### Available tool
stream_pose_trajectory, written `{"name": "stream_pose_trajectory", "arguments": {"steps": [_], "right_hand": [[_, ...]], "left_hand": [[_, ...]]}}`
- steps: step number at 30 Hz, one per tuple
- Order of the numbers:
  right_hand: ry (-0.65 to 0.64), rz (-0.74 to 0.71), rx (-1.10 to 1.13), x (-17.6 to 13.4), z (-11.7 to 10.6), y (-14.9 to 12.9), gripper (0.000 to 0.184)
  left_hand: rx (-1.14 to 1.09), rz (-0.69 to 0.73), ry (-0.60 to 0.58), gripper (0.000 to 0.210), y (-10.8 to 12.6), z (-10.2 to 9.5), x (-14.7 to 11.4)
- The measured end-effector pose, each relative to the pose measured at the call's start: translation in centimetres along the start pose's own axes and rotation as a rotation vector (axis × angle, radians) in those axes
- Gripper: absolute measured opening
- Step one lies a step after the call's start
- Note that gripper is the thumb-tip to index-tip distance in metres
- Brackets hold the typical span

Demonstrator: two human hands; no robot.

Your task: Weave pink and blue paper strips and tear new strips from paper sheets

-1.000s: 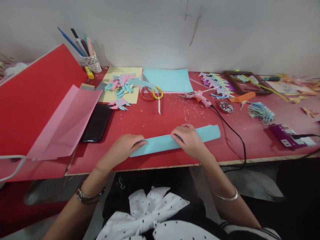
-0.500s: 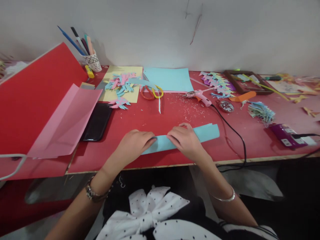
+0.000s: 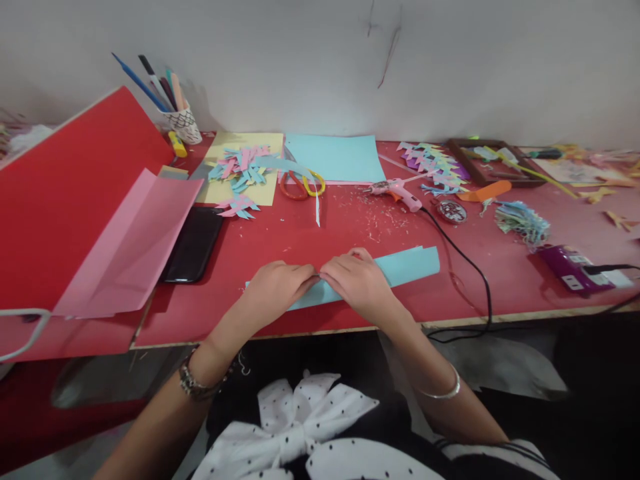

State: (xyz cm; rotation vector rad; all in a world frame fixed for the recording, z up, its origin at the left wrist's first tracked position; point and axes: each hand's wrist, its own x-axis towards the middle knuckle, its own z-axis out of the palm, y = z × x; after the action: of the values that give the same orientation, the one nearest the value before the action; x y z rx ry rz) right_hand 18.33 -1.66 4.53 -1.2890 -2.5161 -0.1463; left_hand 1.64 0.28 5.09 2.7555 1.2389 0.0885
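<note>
Craft workspace, probably — glue gun (image 3: 408,198)

1. I look through one head-worn camera, placed above the near side of the red table (image 3: 285,237).
2. I face forward and down across the table, to the wall (image 3: 290,67) behind it.
3. I am close: the wearer's polka-dot bow (image 3: 299,441) shows just this side of the table.

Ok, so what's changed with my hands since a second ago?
Your left hand slid right along the folded blue paper, and your right hand shifted slightly left, so they now meet or nearly meet. Neither has left the paper. The pink glue gun and black phone stayed put.
</note>
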Motion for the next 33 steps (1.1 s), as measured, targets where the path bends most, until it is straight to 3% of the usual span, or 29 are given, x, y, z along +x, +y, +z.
{"name": "stream_pose_trajectory", "arguments": {"steps": [8,17,24,33], "right_hand": [[0.033,0.034,0.011,-0.5,-0.6,1.0,0.029],[-0.011,-0.007,0.050,0.0,-0.3,0.3,0.029],[0.055,0.003,0.058,-0.2,-0.4,0.7,0.034],[0.078,0.030,0.097,-0.5,-0.6,1.0,0.035]], "left_hand": [[-0.088,-0.038,0.031,0.039,-2.1,0.6,-2.0],[-0.138,-0.027,-0.048,0.034,-1.8,0.2,-1.6],[-0.339,-0.023,0.027,0.038,-2.7,0.7,-2.1],[-0.539,-0.094,0.007,0.036,-3.3,0.3,-3.0]]}}
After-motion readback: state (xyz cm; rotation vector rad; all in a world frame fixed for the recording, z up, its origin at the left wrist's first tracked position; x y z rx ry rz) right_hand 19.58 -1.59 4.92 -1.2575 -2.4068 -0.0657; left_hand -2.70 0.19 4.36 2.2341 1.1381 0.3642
